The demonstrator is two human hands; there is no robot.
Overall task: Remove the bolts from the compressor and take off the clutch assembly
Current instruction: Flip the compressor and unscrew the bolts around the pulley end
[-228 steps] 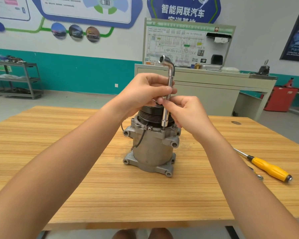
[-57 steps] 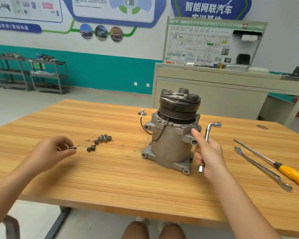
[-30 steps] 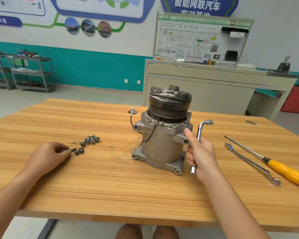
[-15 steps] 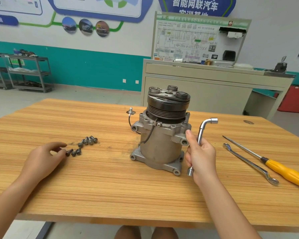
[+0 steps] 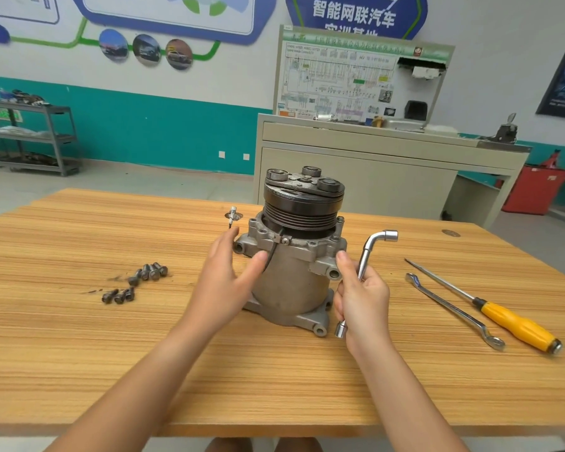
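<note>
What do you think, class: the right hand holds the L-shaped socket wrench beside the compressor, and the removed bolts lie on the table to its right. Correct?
One detail is wrong. The head view shows the bolts lying on the table left of the compressor, not right. The right hand does hold the L-shaped socket wrench beside it.

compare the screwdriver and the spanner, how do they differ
The screwdriver has a yellow handle; the spanner is bare metal end to end. The screwdriver's shaft is a thin rod with a single tip; the spanner is a flat bar with a shaped head at each end. Both lie flat on the table, right of the compressor, side by side and slanted alike.
</note>
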